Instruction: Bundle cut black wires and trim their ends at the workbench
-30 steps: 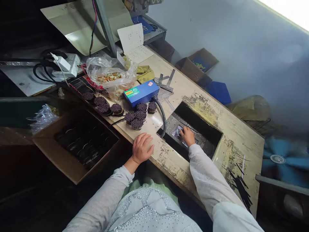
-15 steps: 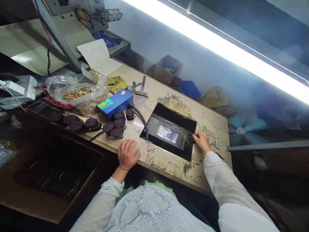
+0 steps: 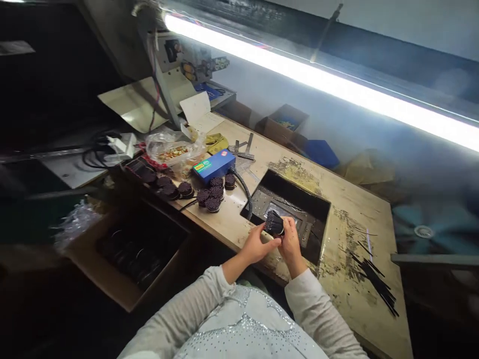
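Observation:
Both my hands meet over the near edge of a rectangular recess cut into the worn wooden bench. My left hand and my right hand together grip a round bundle of dark thin sticks, its stick ends facing up and left. Inside the recess lies a dark plate with a shiny window. Several more round dark bundles stand on the bench to the left, by a blue box with a black hose running to the recess.
A plastic bag of small parts lies behind the bundles. Loose dark sticks are scattered at the bench's right end. An open cardboard box with dark contents sits low on the left. A bright tube lamp runs overhead.
My right hand has come back from the recess's right edge with a stick bundle. My left hand has lifted off the bench edge and joined it on the bundle. The camera has tilted up.

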